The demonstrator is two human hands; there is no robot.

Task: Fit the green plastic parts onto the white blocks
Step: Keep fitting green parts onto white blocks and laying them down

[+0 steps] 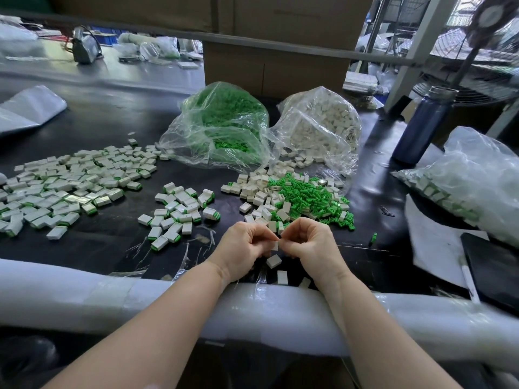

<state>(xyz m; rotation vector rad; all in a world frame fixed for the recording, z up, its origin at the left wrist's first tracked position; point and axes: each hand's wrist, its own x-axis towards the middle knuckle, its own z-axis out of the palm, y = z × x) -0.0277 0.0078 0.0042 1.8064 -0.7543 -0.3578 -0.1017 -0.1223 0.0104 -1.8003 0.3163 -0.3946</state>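
My left hand (243, 248) and my right hand (307, 242) meet fingertip to fingertip just above the near edge of the black table. Together they pinch one small white block (275, 245); whether a green part is on it is hidden by my fingers. Just beyond my hands lies a loose heap of green plastic parts (309, 196) mixed with bare white blocks (257, 189). Finished white blocks with green ends (179, 209) lie to the left, and a bigger spread of them (70, 183) sits further left. Two loose white blocks (273, 261) lie under my hands.
A clear bag of green parts (222, 124) and a clear bag of white blocks (320, 124) stand at the back. A dark blue bottle (421, 127), a bag of finished pieces (466, 181) and a black tablet (494, 270) are on the right. White foam padding (112, 296) covers the near edge.
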